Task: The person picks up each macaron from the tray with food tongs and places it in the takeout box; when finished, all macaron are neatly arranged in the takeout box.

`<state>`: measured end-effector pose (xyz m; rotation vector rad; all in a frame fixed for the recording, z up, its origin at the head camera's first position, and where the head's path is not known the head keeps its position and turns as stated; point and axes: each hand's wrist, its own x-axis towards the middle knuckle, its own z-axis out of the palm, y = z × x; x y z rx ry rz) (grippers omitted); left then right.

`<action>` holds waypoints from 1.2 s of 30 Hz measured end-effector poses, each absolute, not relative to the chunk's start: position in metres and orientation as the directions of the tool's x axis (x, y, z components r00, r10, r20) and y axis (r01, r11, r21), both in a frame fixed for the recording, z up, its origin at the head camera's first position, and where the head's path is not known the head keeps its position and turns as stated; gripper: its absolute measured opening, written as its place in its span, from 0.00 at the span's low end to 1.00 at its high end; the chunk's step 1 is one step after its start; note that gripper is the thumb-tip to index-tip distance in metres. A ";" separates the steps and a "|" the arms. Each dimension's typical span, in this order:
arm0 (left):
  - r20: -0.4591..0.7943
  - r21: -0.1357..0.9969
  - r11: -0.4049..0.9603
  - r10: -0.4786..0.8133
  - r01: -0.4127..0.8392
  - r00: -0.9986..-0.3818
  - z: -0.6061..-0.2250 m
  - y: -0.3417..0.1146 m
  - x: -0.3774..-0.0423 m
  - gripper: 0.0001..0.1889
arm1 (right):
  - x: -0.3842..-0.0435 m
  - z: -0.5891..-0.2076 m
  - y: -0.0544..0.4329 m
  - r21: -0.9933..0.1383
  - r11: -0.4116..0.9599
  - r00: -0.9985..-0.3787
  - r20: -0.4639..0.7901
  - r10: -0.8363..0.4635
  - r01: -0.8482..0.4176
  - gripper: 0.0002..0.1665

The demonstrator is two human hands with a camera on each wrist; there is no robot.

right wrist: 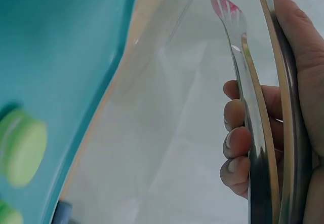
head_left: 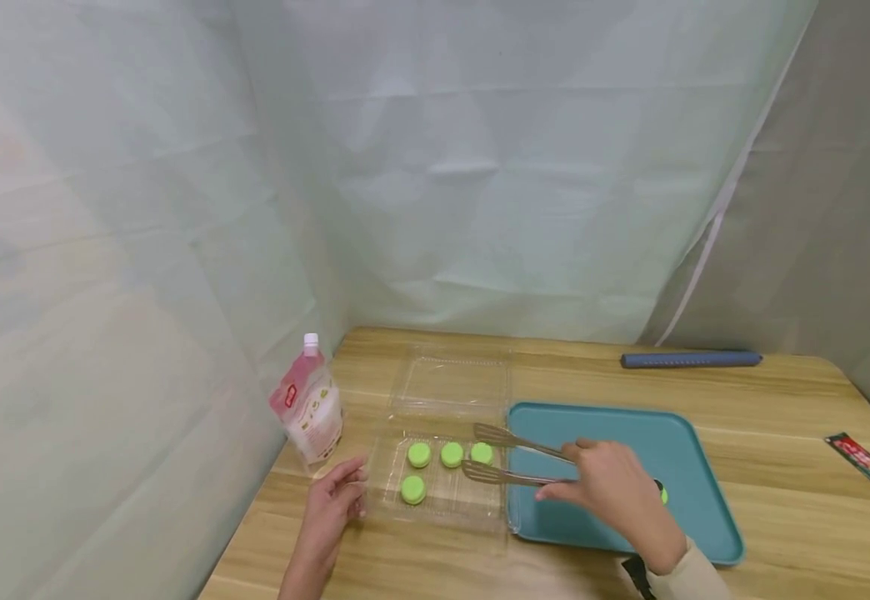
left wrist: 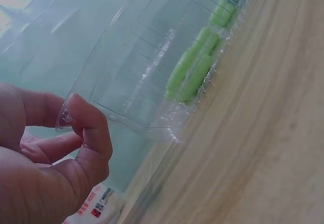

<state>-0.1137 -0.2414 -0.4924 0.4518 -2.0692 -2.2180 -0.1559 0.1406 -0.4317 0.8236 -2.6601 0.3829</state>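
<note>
My left hand (head_left: pixel 330 504) pinches the left rim of a clear plastic container (left wrist: pixel 109 95) between thumb and fingers. Several green macarons (head_left: pixel 419 454) sit inside the container, mostly along its back row, and its transparent lid (head_left: pixel 450 383) lies folded back behind. My right hand (head_left: pixel 622 492) grips metal tongs (right wrist: pixel 258 127), with fingers curled round one arm and the thumb along the other. Their slotted tips spread apart over the container's right side, near the rightmost macaron (head_left: pixel 482 453); nothing is visibly clamped between them. Green macarons (right wrist: pixel 25 150) also lie on the teal tray (head_left: pixel 555 521), partly hidden by my right wrist in the head view.
A pink and white spouted pouch (head_left: pixel 311 412) stands at the table's left edge. A dark blue bar-shaped object (head_left: pixel 690 359) lies along the back edge. Far right is a small red and green packet (head_left: pixel 862 459). Pale curtains (head_left: pixel 480 183) enclose the back and left.
</note>
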 end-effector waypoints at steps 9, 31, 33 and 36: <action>-0.170 0.985 -0.079 -0.251 -0.155 -0.953 -0.492 -0.242 -0.112 0.24 | -0.145 -0.432 0.166 -0.137 0.835 -0.774 0.477 -0.416 -0.532 0.29; -0.184 0.982 -0.082 -0.246 -0.168 -0.952 -0.495 -0.244 -0.115 0.24 | -0.119 -0.453 0.228 -0.074 0.855 -0.710 0.597 -0.374 -0.513 0.27; -0.185 0.982 -0.080 -0.247 -0.170 -0.951 -0.494 -0.244 -0.115 0.24 | -0.115 -0.455 0.233 -0.075 0.868 -0.729 0.582 -0.361 -0.490 0.27; -0.185 0.982 -0.082 -0.247 -0.170 -0.951 -0.493 -0.244 -0.115 0.24 | -0.109 -0.459 0.239 -0.079 0.886 -0.755 0.561 -0.339 -0.456 0.28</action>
